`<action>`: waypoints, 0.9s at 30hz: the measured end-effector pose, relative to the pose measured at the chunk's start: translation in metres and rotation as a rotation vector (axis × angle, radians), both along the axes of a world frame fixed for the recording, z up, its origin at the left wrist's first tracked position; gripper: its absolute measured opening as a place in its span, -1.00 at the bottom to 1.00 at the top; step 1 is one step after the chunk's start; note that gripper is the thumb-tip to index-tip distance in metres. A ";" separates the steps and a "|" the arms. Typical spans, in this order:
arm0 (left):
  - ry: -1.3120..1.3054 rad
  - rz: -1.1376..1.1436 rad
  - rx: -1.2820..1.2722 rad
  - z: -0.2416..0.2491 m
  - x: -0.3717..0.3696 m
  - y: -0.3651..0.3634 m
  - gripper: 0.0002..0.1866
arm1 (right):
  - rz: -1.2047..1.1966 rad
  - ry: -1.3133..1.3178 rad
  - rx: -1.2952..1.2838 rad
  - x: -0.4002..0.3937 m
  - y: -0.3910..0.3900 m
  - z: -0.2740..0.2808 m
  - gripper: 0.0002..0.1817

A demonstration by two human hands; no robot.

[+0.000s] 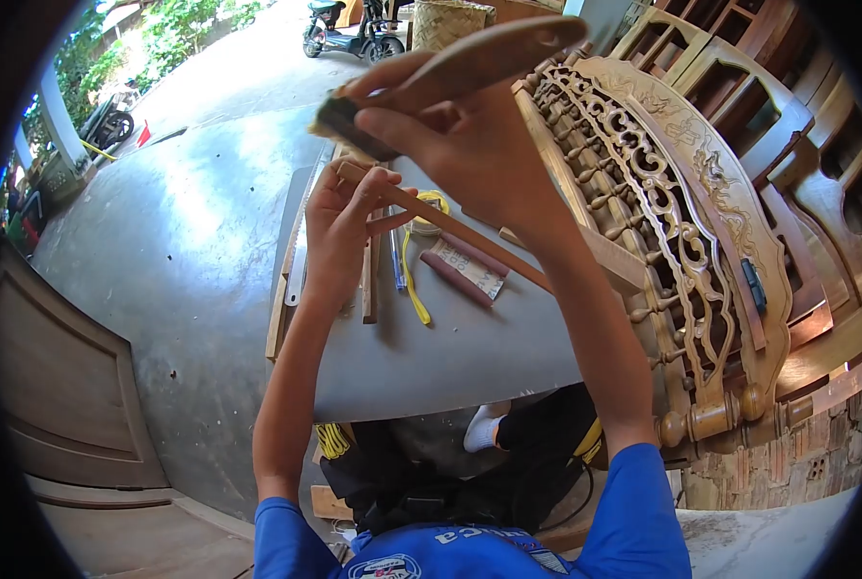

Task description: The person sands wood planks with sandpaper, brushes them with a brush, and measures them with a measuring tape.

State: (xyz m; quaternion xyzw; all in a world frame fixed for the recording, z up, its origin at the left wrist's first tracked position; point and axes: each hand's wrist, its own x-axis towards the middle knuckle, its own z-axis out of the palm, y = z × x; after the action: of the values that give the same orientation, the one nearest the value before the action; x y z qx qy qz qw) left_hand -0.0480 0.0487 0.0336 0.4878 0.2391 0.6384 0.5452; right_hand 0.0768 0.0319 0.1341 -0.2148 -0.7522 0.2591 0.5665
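Note:
My right hand [440, 145] grips a wide brush [493, 60] by its wooden handle, with the dark ferrule and pale bristles pointing left. Just below it, my left hand [354, 217] is closed on a thin wooden stick [469, 234], which slants down to the right and passes behind my right forearm. The bristles are above the stick's upper end. Under my hands on the grey table [402, 372] lie a folded sandpaper piece [465, 270], a yellow tape measure [429, 210], a blue pen [398, 256] and a metal ruler [299, 265].
Wooden strips [281, 314] lie along the table's left side. Carved wooden panels [711, 183] and turned spindles fill the right. A wooden door panel [64, 376] is at the lower left, and a scooter [354, 34] stands at the far back.

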 end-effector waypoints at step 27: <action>-0.047 -0.219 -0.071 0.004 -0.010 -0.004 -0.78 | -0.152 -0.192 0.046 0.010 0.010 0.006 -0.83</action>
State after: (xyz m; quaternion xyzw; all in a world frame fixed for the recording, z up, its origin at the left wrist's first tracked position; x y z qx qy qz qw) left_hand -0.0576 0.0444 0.0372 0.4764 0.1940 0.5775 0.6340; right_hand 0.0866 0.0417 0.1399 -0.2819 -0.7903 0.1766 0.5145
